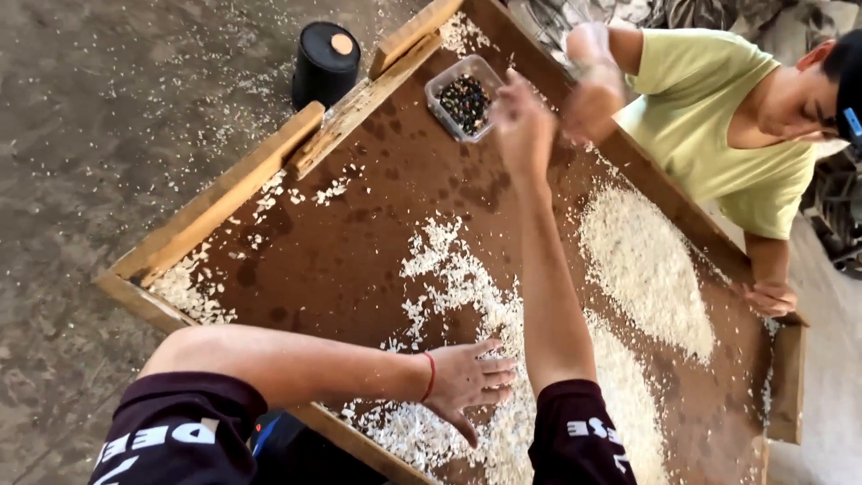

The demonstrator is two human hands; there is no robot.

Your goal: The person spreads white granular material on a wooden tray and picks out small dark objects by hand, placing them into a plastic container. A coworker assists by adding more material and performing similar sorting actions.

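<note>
My left hand (467,382) rests flat, fingers spread, on a heap of small white pieces (467,296) near the front of a wooden-framed brown board (359,233). A red band circles that wrist. My right hand (523,126) is stretched far out, blurred, beside a small clear plastic tub (463,97) filled with dark bits. Whether it holds anything is unclear. A second pile of white pieces (642,269) lies at the right.
Another person in a yellow-green shirt (709,117) leans over the far right edge, one hand (593,99) near the tub, the other (770,296) on the frame. A black cylinder (325,63) stands outside the frame. White bits litter the concrete floor (117,117).
</note>
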